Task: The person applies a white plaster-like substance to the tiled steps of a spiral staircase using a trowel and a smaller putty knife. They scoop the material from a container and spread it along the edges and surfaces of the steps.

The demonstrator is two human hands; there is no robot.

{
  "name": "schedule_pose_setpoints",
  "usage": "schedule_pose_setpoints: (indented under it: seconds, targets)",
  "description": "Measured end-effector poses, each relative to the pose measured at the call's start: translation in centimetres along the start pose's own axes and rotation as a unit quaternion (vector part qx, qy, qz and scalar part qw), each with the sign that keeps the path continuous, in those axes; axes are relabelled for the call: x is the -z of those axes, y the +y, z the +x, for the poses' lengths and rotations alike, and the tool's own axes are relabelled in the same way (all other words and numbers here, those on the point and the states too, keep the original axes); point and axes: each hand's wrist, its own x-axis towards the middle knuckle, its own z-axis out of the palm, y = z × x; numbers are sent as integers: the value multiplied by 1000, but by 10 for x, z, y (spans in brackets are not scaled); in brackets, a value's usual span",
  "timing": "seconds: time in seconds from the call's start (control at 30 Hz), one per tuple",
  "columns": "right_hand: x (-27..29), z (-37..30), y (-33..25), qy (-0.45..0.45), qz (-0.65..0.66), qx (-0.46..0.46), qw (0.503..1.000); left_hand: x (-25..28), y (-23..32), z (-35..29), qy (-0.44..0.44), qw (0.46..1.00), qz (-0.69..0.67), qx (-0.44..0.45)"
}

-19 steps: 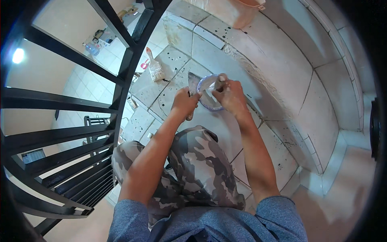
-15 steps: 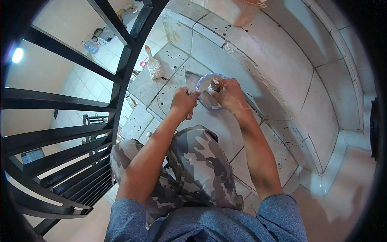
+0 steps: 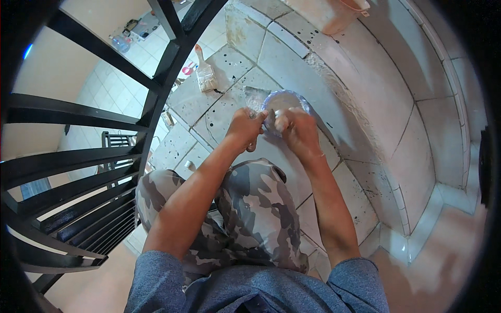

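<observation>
A putty knife (image 3: 255,96) with a wide, paste-smeared blade is in my left hand (image 3: 244,128), the fingers wrapped round its handle. My right hand (image 3: 302,133) is closed round the handle of a second scraper (image 3: 271,120). Its narrow visible blade points toward my left hand, close to the fingers; whether they touch I cannot tell. Just beyond both hands stands a small round tub (image 3: 304,99) with a bluish rim and pale paste inside. My right hand covers part of its near side.
A wide paintbrush (image 3: 206,77) lies on the dark-spotted tiled step (image 3: 224,107) at left. Black railings (image 3: 151,99) rise along the left side. A peach-coloured container (image 3: 331,18) sits on the higher step, whose edge is rough. My camouflage-covered knees (image 3: 255,193) are close below the hands.
My right hand has turned and come nearer, drawing its scraper from over the tub toward my left hand. The left hand keeps its hold. The whole view has shifted slightly.
</observation>
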Motion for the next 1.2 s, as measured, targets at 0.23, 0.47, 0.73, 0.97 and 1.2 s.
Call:
schedule_pose_setpoints:
  seconds: [0.23,0.47,0.73,0.97,1.2]
  targets:
    - [20,-5,1,11,9,51,999,5,1,2,-4,1000,27,0]
    - [13,3,13,-61,-7,98,993,6,5,2,1,998,44,-33]
    - [34,-8,11,-134,-12,155,979,4,-2,6,19,997,36,-62]
    - [30,-7,-2,-15,12,57,998,-5,-26,22,138,921,232,-281]
    - [0,-11,-10,11,3,82,997,-5,-20,25,97,943,155,-277]
